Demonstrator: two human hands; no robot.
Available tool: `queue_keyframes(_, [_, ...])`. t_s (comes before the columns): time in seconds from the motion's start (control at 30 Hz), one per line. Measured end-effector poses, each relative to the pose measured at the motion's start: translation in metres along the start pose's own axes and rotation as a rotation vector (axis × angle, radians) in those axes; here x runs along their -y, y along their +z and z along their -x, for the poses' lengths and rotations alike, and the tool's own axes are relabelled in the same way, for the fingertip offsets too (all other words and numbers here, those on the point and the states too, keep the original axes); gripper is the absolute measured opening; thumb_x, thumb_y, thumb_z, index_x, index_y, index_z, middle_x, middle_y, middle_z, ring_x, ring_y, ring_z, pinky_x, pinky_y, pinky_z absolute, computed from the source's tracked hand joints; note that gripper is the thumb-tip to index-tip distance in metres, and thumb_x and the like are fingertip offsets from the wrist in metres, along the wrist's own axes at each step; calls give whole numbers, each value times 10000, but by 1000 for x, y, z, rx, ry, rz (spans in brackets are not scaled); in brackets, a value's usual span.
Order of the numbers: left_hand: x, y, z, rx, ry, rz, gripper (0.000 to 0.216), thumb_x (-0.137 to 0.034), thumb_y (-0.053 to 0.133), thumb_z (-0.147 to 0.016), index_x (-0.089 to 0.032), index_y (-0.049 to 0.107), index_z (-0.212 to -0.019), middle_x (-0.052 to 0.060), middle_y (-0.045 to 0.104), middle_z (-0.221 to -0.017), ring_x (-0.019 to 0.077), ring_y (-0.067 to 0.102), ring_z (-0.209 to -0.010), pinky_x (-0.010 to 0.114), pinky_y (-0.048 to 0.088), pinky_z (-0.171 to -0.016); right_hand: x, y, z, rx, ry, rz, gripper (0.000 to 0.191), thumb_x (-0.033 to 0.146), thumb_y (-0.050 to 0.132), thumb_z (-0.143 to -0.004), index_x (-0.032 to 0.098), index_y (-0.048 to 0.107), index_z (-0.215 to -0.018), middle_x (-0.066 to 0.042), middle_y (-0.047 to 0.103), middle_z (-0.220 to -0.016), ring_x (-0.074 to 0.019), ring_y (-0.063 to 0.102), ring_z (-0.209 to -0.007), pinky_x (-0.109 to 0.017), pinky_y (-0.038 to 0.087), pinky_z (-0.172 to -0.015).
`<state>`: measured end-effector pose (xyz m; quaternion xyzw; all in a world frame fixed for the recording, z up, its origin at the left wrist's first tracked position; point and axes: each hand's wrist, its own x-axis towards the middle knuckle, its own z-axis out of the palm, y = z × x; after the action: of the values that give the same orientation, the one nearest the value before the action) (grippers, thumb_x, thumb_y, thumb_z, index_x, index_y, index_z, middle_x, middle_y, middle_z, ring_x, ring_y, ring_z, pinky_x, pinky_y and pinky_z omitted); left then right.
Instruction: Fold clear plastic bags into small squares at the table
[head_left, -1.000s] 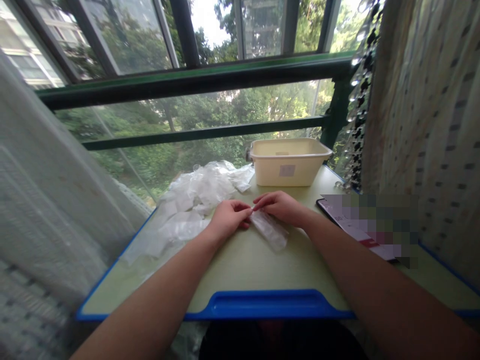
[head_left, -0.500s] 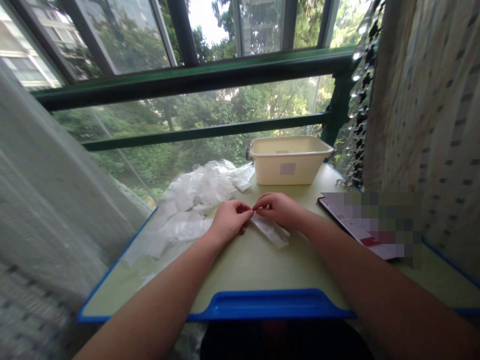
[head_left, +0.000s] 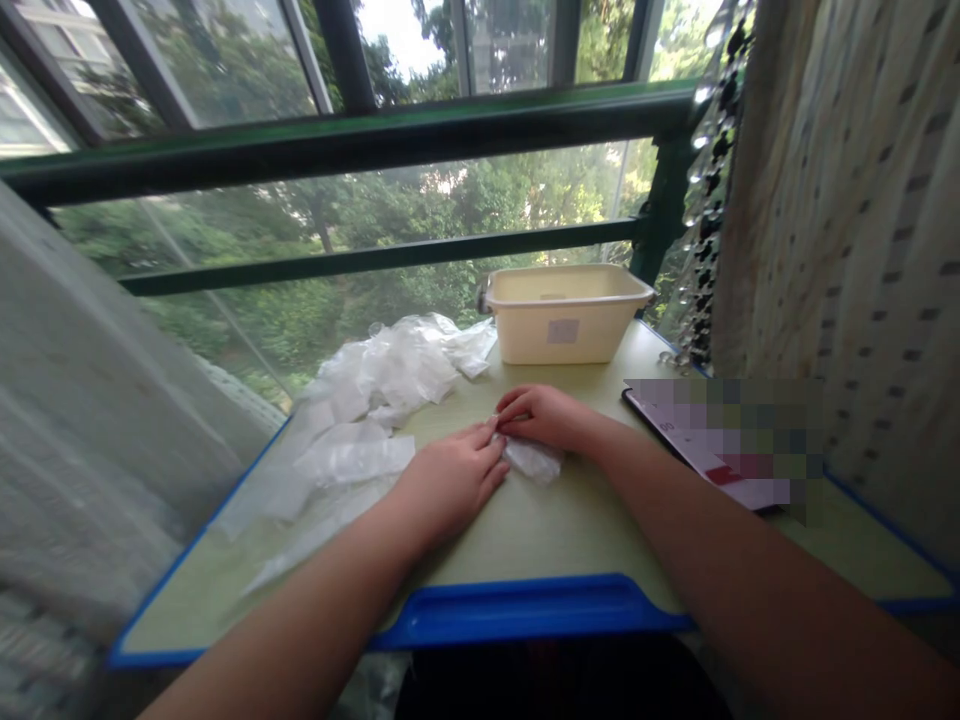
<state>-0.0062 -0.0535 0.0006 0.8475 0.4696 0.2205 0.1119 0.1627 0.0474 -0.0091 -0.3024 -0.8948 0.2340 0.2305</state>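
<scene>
A small clear plastic bag (head_left: 534,461), crumpled and narrow, lies on the table under and between my two hands. My left hand (head_left: 459,472) is back upward, its fingers close together and closed on the left end of the bag; its thumb is hidden. From the far side my right hand (head_left: 546,415) reaches over the bag, fingers curled and pinching its upper left edge beside the left fingertips. Part of the bag shows below the right palm. Left of my hands spreads a heap of similar clear plastic bags (head_left: 390,370).
A cream plastic bin (head_left: 517,335) with a small label stands at the table's back. To the right lies a tablet-like flat device (head_left: 675,440), partly blurred out. The table (head_left: 555,530) has a blue edge and a blue front tray (head_left: 525,607). Curtains (head_left: 832,250) hang at both sides.
My left hand has turned flatter, back upward, and shifted slightly down over the bag's end. My right hand stays pinched on the bag. The whole view has shifted a little left.
</scene>
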Motion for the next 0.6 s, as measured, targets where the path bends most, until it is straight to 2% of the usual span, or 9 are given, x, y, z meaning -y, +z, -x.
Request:
queue_keyframes(0.13, [1,1,2,66,-12,-29,377,-311,443,-828,-215,520,-1185,89,476,-1280,241,380,-1217,364,251,-1021,6,-8,1,57,35,58,202,235,576,-726,210,712,-873,-48,648,-992,-190,597,-882,-264,426,-804])
queue_keyframes(0.2, [1,0,2,78,-8,-43,382,-304,433,-833,-215,508,-1197,90,458,-1296,246,372,-1223,371,263,-1015,18,-9,4,15,55,125,279,254,555,-747,182,677,-987,-82,631,-1062,-231,568,-978,-302,401,-872])
queue_keyframes(0.27, [2,-1,1,68,15,-40,365,-287,432,-833,-220,524,-1180,85,483,-1273,247,380,-1217,369,286,-1007,35,-6,11,-77,72,194,431,323,485,-800,139,550,-1184,-119,535,-1213,-262,458,-1140,-351,314,-975])
queue_keyframes(0.37, [2,-3,0,68,66,-15,360,-234,449,-816,-226,535,-1165,70,494,-1263,235,379,-1217,351,297,-1012,60,8,28,-24,129,217,642,479,379,-830,93,326,-1341,-120,277,-1396,-266,212,-1297,-388,164,-1058])
queue_keyframes(0.47, [4,-4,-1,135,95,-47,386,-220,459,-807,-217,513,-1189,63,438,-1315,226,358,-1232,353,277,-1032,73,21,48,79,175,259,735,576,308,-818,86,262,-1364,-122,201,-1418,-268,157,-1311,-408,124,-1069])
queue_keyframes(0.6, [7,-3,-1,215,90,-170,383,-278,387,-855,-194,494,-1212,64,402,-1343,236,321,-1252,385,253,-1043,72,27,66,86,163,388,787,625,250,-807,84,210,-1377,-124,172,-1427,-268,142,-1313,-429,138,-1066])
